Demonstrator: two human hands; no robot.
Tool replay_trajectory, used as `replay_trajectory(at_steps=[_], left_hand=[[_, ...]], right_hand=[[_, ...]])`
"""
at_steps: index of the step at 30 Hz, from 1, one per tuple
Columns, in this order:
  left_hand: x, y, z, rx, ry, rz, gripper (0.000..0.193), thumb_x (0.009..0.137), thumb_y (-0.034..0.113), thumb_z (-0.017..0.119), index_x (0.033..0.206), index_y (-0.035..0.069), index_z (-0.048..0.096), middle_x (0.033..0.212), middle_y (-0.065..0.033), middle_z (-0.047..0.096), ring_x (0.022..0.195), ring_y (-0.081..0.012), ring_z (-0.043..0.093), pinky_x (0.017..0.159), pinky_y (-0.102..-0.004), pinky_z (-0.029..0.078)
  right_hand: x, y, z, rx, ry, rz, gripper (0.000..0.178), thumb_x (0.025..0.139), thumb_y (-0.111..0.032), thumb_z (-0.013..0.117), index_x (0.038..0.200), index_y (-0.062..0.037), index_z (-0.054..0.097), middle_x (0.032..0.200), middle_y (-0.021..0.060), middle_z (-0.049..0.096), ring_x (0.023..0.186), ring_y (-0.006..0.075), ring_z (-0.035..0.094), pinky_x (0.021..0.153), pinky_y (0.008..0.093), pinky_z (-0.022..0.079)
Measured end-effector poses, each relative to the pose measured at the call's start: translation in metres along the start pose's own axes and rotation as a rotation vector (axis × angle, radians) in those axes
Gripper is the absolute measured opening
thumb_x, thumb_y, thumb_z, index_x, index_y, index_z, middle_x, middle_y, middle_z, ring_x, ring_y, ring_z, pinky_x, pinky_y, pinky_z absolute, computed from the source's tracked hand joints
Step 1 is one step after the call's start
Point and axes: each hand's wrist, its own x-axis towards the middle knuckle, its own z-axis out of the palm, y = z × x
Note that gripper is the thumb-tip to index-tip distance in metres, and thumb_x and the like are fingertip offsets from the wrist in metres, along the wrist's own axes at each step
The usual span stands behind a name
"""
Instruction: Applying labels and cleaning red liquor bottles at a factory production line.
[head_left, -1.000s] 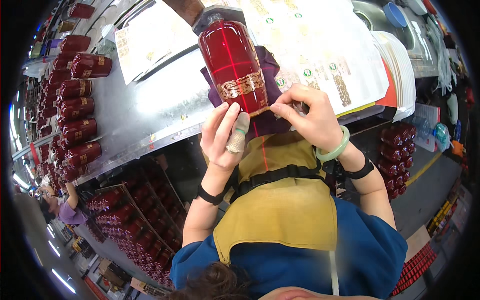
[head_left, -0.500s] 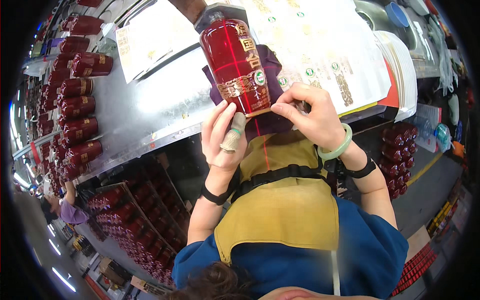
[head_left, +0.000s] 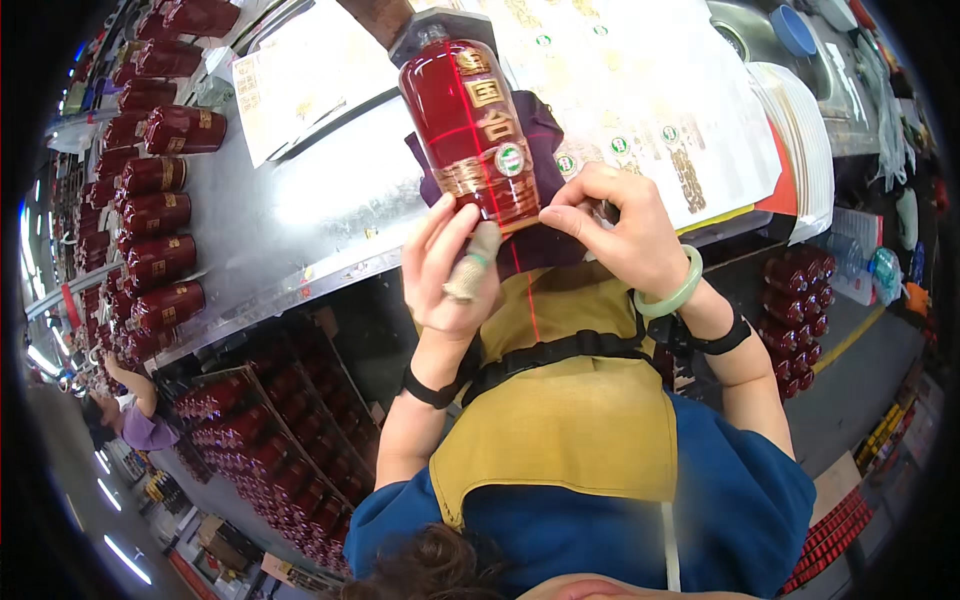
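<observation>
Centrally, table (head_left: 295, 215) spans 10 to 1 o'clock; sheet (head_left: 640, 100) at 1; bottle (head_left: 455, 120) at 12, lying over cloth (head_left: 543, 125), neck toward 11; right hand (head_left: 630, 228) at bottle's 4–5 o'clock, thumb and forefinger nearly together; left hand (head_left: 450, 280) at 6, fingers narrowly spread against base; whether either grips, cannot tell; bangle (head_left: 691, 287) by right hand.

Your bench (head_left: 285, 225) glares bright and the pale sheets (head_left: 670, 70) nearly wash out; red light lines (head_left: 462, 90) cross the glossy bottle (head_left: 468, 138). Beneath, you get deep shadow; edges bend into black, and haze smears your blue shirt (head_left: 580, 515).
</observation>
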Motion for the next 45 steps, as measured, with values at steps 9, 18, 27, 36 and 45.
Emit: replay_trajectory(at_steps=[9, 18, 27, 36, 45], left_hand=[[-0.011, -0.001, -0.004, 0.020, -0.017, 0.019, 0.038, 0.079, -0.011, 0.079, 0.116, -0.011, 0.068, 0.118, -0.0193, 0.072, 0.105, -0.0359, 0.071, 0.092, -0.0406, 0.058], [-0.018, 0.002, 0.000, -0.058, 0.049, -0.171, 0.048, 0.073, -0.011, 0.086, 0.118, -0.010, 0.070, 0.117, -0.0207, 0.072, 0.103, -0.0325, 0.071, 0.091, -0.0388, 0.059], [-0.018, 0.002, 0.001, 0.086, 0.015, 0.023, 0.034, 0.078, -0.010, 0.082, 0.110, -0.011, 0.072, 0.117, -0.0229, 0.071, 0.111, -0.0336, 0.068, 0.090, -0.0394, 0.061], [-0.003, 0.003, 0.001, -0.020, 0.023, -0.097, 0.041, 0.073, -0.009, 0.085, 0.112, -0.009, 0.071, 0.111, -0.0212, 0.073, 0.102, -0.0333, 0.071, 0.089, -0.0387, 0.059], [-0.012, 0.005, 0.000, 0.075, 0.027, -0.003, 0.033, 0.080, -0.010, 0.079, 0.111, -0.011, 0.071, 0.117, -0.0197, 0.072, 0.105, -0.0326, 0.069, 0.091, -0.0404, 0.059]], right_hand=[[0.000, 0.000, -0.006, -0.008, -0.019, -0.066, 0.017, 0.086, -0.015, 0.082, 0.085, -0.0001, 0.074, 0.073, 0.0085, 0.064, 0.062, 0.0140, 0.057, 0.059, 0.0305, 0.045], [0.000, -0.006, -0.009, 0.022, -0.054, -0.067, 0.016, 0.087, -0.013, 0.081, 0.085, 0.0012, 0.072, 0.074, 0.0082, 0.063, 0.063, 0.0144, 0.056, 0.059, 0.0311, 0.044], [0.002, -0.001, -0.006, -0.014, -0.019, -0.066, 0.016, 0.086, -0.012, 0.081, 0.084, 0.0015, 0.072, 0.072, 0.0086, 0.062, 0.061, 0.0158, 0.055, 0.059, 0.0311, 0.044], [0.002, 0.000, -0.004, -0.022, -0.032, -0.095, 0.016, 0.086, -0.013, 0.082, 0.085, 0.0005, 0.073, 0.073, 0.0085, 0.062, 0.060, 0.0146, 0.056, 0.058, 0.0302, 0.044], [0.004, 0.006, -0.004, -0.040, -0.040, -0.084, 0.017, 0.086, -0.015, 0.082, 0.084, -0.0002, 0.074, 0.072, 0.0088, 0.063, 0.061, 0.0160, 0.057, 0.058, 0.0309, 0.045]])
